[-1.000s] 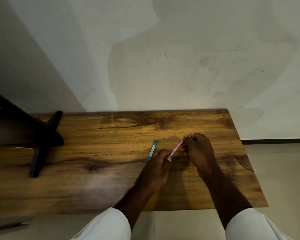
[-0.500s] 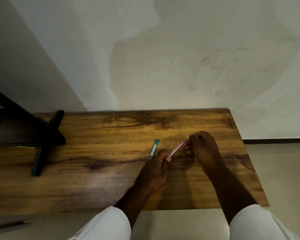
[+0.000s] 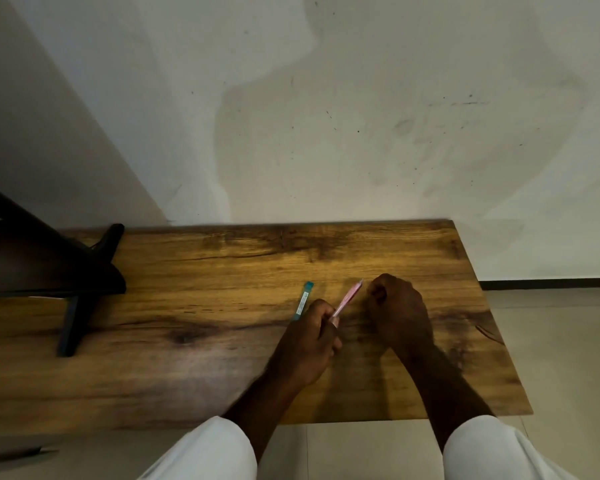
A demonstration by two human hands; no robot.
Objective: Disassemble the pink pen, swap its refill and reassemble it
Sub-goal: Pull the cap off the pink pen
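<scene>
Step in hand: disassembly, judged at its start, with the far-end piece probably the one to come off. Next move: calls for a steady barrel and a twist or straight pull at the far tip.
- Pink pen (image 3: 347,300): over table (image 3: 187,306), slanting far-right.
- Left hand (image 3: 309,344): wrapped round near end.
- Right hand (image 3: 397,308): curled just beside far tip; contents impossible to tell.
- Teal stick (image 3: 303,301): flat, just left.

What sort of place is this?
Probably a plain room in a home or small workspace: a wooden table stands against a bare, stained wall, with a tiled floor beside it and a black stand at the table's left.
</scene>
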